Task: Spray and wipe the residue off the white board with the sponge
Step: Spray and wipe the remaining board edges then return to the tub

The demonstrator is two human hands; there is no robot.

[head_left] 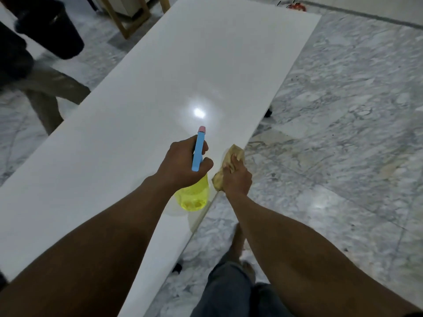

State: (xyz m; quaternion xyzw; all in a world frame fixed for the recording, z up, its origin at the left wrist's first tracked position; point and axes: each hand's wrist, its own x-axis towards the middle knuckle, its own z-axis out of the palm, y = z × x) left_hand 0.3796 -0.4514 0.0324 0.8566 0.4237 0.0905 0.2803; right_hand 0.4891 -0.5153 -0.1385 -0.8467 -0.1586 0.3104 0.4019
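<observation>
A long white board (174,72) lies flat and stretches away from me, glossy with a light glare near its middle. My left hand (180,163) grips a spray bottle (194,195) with a yellow body and a blue head with a pink nozzle pointing up the board. My right hand (237,177) presses a tan sponge (231,154) against the board's right edge, just to the right of the bottle. No residue is clear to me on the surface.
Grey marble floor (343,110) surrounds the board. A black bin (57,28) and a wooden frame (130,17) stand at the far left. Small black supports (267,113) show under the board's right edge. My legs in jeans (229,291) are below.
</observation>
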